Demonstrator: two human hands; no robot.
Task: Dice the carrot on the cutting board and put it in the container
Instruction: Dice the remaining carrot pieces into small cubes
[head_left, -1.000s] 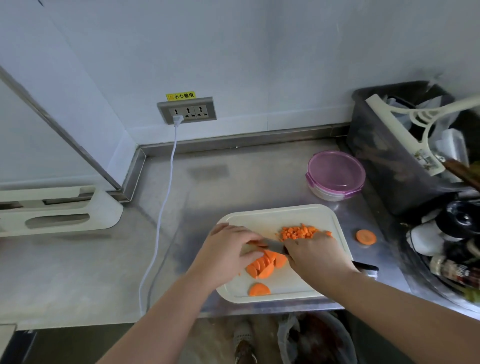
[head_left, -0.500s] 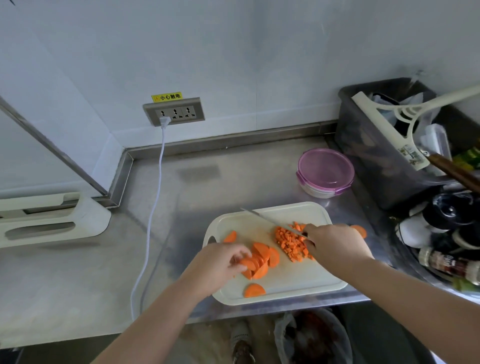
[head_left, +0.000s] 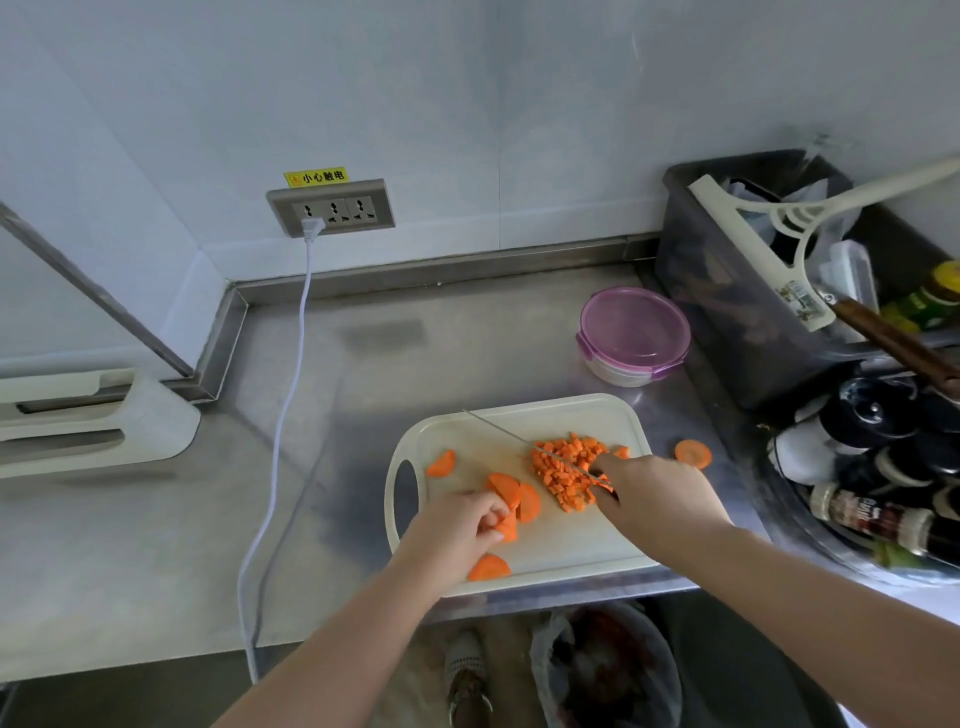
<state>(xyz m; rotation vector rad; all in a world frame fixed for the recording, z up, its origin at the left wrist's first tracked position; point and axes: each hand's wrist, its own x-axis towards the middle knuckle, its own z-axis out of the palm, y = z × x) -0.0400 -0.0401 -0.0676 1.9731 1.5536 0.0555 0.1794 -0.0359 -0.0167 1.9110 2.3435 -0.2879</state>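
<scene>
The person's left hand (head_left: 457, 530) is resting on the near left part of the white cutting board (head_left: 571, 543). Its fingers (head_left: 488, 512) are curling down and pinching a small stack of carrot half-slices (head_left: 514, 493) near the board's middle. The right hand (head_left: 660, 493) is gripping the knife (head_left: 511, 439), with its fingers clamped around the handle, which is hiding under the hand. The thin blade is pointing away to the far left, crossing over the heap of diced carrot (head_left: 566, 470) on the board's right half. One loose half-slice (head_left: 441, 464) is lying beside the board's handle slot, and a second half-slice (head_left: 488, 567) is sitting at the near edge, just beside the left wrist. A round carrot slice (head_left: 693, 453) is lying on the steel counter (head_left: 156, 545), just off the board's right edge. The container (head_left: 634, 332), round with a purple lid on it, is standing on the counter beyond the board's far right corner, apart from it. A white cable (head_left: 291, 415) is running from the wall socket (head_left: 331, 208) down across the counter.
</scene>
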